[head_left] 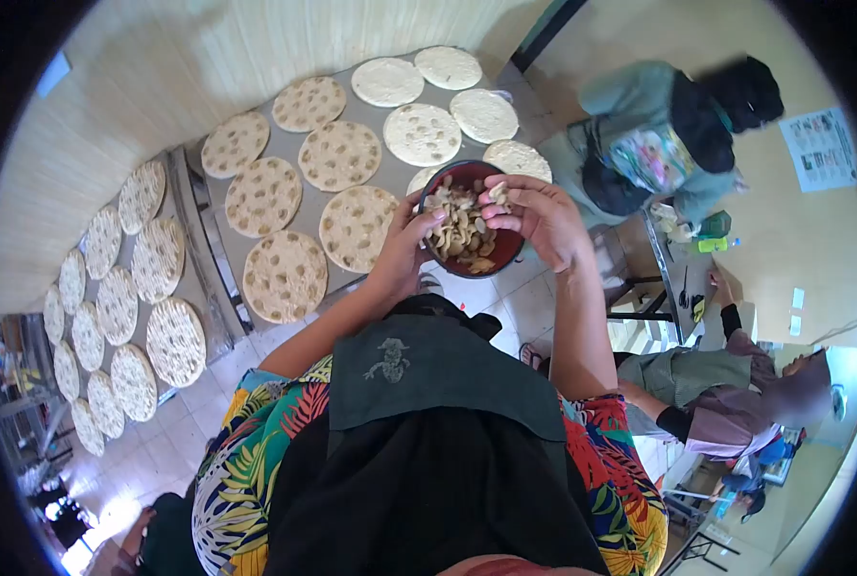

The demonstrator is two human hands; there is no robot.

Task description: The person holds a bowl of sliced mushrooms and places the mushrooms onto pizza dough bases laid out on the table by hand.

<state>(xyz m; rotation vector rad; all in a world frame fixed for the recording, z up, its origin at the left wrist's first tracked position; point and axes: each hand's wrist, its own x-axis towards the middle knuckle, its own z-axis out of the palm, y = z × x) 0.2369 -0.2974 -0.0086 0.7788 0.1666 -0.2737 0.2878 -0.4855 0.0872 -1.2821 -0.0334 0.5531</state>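
Note:
My left hand (407, 248) grips the left rim of a bowl (489, 268), dark outside and reddish inside, with the thumb over the edge. Pale brown, thin flat pieces (464, 233) lie loose in it; their exact kind is unclear. Above the bowl's right side, my right hand (542, 213) pinches a few similar pale pieces (499, 195) between thumb and fingers. Just beyond the bowl, large round flat discs (359, 228) lie in rows on a grey table. Several carry brown spots, while others, such as a pale disc (388, 83), look plain.
On the left, a second grey surface (171, 317) holds more speckled discs (176, 342). A person (659, 144) stands bent over at the upper right. Another person (726, 384) works by a side table (673, 278) with bottles and tools. Tiled floor (515, 298) shows below the bowl.

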